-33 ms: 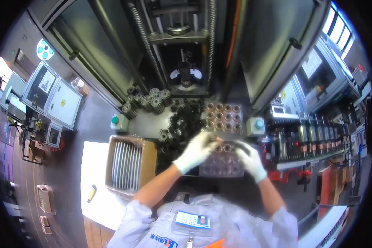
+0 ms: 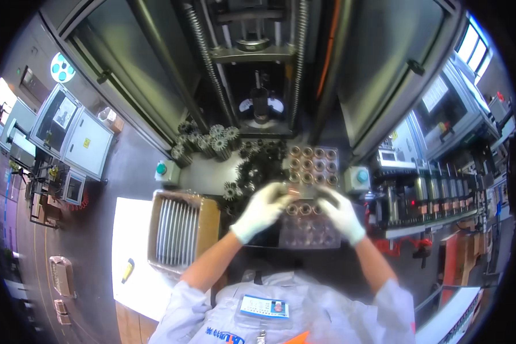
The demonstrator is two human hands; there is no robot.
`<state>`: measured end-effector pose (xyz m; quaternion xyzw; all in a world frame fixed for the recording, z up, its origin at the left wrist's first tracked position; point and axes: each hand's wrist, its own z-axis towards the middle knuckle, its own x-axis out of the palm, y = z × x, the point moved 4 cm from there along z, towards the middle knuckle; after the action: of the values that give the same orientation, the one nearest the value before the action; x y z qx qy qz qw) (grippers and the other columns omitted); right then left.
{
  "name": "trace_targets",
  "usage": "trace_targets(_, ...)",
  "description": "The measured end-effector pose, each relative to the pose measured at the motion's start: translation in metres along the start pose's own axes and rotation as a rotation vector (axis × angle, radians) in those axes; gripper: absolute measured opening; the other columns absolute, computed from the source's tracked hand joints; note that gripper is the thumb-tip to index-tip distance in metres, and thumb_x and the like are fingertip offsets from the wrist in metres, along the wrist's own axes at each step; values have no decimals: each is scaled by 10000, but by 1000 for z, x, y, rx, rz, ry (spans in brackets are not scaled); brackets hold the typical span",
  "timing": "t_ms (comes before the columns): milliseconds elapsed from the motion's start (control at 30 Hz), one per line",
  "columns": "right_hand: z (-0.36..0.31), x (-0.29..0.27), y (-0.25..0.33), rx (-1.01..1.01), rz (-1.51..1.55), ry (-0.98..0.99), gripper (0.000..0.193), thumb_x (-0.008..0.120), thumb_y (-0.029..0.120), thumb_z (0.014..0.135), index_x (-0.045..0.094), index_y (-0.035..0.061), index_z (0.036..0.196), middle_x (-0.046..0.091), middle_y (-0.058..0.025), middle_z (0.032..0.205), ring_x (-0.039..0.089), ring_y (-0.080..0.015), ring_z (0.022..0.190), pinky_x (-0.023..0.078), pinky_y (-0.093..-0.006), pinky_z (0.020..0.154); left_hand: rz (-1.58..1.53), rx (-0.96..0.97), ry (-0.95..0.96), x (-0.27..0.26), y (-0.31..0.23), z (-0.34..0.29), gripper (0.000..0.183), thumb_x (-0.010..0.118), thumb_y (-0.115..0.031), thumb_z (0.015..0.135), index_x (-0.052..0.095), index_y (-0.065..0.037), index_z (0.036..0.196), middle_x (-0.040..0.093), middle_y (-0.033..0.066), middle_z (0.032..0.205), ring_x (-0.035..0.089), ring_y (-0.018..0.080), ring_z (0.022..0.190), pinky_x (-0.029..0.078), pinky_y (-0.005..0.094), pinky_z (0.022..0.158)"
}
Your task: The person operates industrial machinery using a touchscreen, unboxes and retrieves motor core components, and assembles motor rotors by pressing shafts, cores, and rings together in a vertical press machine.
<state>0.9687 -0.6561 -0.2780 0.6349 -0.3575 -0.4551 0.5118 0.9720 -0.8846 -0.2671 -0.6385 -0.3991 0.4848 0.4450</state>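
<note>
Copper-coloured part (image 2: 293, 192) between the gloved hands (image 2: 261, 212) is blurred, its shape unclear.

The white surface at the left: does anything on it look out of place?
Perhaps the yellow tool: it lies loose on the white surface beside the open carton, away from the left hand. Nothing looks spilled.

Carton (image 2: 209, 225) left of the tray (image 2: 286, 241)

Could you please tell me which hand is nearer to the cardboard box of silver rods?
Left. The left hand is right of the cardboard box, apart from it; the right hand is farther right.
</note>
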Motion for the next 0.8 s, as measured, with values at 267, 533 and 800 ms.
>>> trace_targets(267, 287, 80, 27, -247, -434, -430, 909, 782, 309, 801, 317, -11, 1514, 409, -241, 1505, 471, -350, 1346, 409, -390, 1099, -467, -82, -359, -151, 60, -49, 227, 720, -84, 919, 626, 55, 1071, 690, 86, 989, 678, 139, 854, 587, 281, 813)
trace_targets(533, 357, 100, 20, -128, -166, -360, 641, 831, 226, 747, 519, 16, 1267, 710, -144, 1004, 682, -300, 951, 522, -390, 874, -335, -49, -520, -171, 68, -36, 172, 658, -89, 958, 643, 56, 1049, 684, 42, 943, 603, 83, 830, 492, 221, 760)
trace_targets(800, 319, 76, 56, -203, -49, -225, 614, 805, 310, 772, 502, 17, 1219, 681, -152, 985, 676, -225, 803, 542, -361, 712, 553, 407, -545, -155, 23, 79, 155, 681, -120, 877, 615, -38, 991, 562, 159, 1007, 600, 319, 877, 500, 402, 754)
